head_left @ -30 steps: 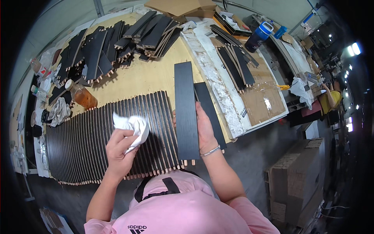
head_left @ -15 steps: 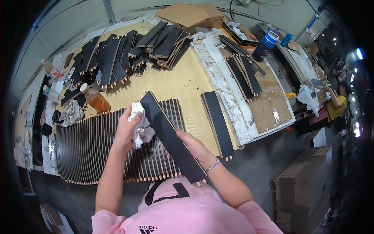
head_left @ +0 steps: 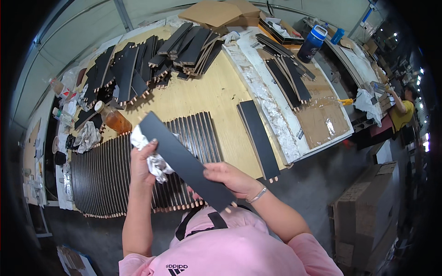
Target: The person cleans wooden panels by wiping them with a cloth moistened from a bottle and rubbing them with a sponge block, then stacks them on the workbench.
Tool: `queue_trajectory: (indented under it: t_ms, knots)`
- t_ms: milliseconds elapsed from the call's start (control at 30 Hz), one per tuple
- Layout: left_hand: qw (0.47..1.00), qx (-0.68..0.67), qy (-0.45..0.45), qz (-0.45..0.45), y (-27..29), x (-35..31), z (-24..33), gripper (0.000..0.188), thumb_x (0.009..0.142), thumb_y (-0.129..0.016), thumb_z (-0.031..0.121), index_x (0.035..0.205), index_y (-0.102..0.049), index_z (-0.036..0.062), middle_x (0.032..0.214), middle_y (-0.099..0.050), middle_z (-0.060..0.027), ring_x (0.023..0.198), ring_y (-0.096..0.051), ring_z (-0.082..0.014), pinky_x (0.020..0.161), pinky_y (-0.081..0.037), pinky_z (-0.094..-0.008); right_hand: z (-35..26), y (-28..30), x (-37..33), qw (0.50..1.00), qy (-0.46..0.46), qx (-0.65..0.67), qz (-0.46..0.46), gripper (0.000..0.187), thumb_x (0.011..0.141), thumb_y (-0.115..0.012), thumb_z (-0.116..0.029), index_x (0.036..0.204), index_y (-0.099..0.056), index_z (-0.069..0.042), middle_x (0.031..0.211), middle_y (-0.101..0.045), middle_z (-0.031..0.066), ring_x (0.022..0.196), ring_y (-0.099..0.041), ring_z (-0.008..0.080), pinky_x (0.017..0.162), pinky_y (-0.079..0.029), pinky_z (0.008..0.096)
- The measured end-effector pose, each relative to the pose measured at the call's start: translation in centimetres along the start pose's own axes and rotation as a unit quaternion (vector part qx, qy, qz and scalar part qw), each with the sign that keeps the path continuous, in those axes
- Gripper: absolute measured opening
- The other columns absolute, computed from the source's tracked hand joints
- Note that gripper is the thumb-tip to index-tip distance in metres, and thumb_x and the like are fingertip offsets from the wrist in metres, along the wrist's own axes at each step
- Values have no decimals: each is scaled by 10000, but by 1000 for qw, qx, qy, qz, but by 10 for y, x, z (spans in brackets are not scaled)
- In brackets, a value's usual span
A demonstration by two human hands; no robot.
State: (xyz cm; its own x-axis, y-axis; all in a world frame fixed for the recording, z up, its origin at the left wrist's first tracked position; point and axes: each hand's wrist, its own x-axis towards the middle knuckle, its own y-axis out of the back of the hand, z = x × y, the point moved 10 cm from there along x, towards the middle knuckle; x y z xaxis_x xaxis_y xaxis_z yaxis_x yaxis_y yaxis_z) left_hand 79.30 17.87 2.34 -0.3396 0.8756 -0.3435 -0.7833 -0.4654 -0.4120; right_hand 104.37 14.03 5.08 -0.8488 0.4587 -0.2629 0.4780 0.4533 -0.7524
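A long black board [head_left: 182,161] with wooden dowel pegs at its ends slants across in front of me, its broad face up. My left hand [head_left: 143,162] is closed around a crumpled white cloth [head_left: 159,168] and the board's far left part, thumb over the edge. Near the lower end, my right hand [head_left: 232,178] grips the board, fingers on its face and the rest of its grasp partly hidden. Beneath lies a long row of black boards [head_left: 110,177] standing on edge, pegs toward me. A pair of black boards [head_left: 258,140] lies to the right.
Black boards are piled [head_left: 124,73] at the back of the table [head_left: 221,96]. A bottle of amber liquid [head_left: 113,117] stands behind the row, beside a grey rag [head_left: 87,137]. At right are a cardboard-covered panel [head_left: 322,124], a dark blue bottle [head_left: 312,44] and a co-worker [head_left: 401,115].
The board has shifted left and turned its broad face more upward. My left hand and the cloth have moved slightly left and down along it; my right fingers now lie over its face.
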Motion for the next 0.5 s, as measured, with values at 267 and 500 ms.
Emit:
queue_trajectory:
  t_ms: [267,500]
  knots:
    - [997,-50,-55,11,23,-6,23,329,975,-722,-9,1301,-701,-40,1146,-798,-96,1008,-796,-205,913,-659,-370,17,17,-38,998,-28,37,46,606,1069,-458,-24,1665,-454,79,1220,-781,110,888,-726,121,759,-593,264]
    - [995,-12,-96,7,8,-18,37,379,972,-709,-15,1349,-680,-43,1169,-794,-105,1012,-791,-200,919,-649,-355,21,25,-30,996,-16,-34,76,519,1043,-440,-20,1531,-578,87,1064,-793,108,749,-695,107,646,-540,255]
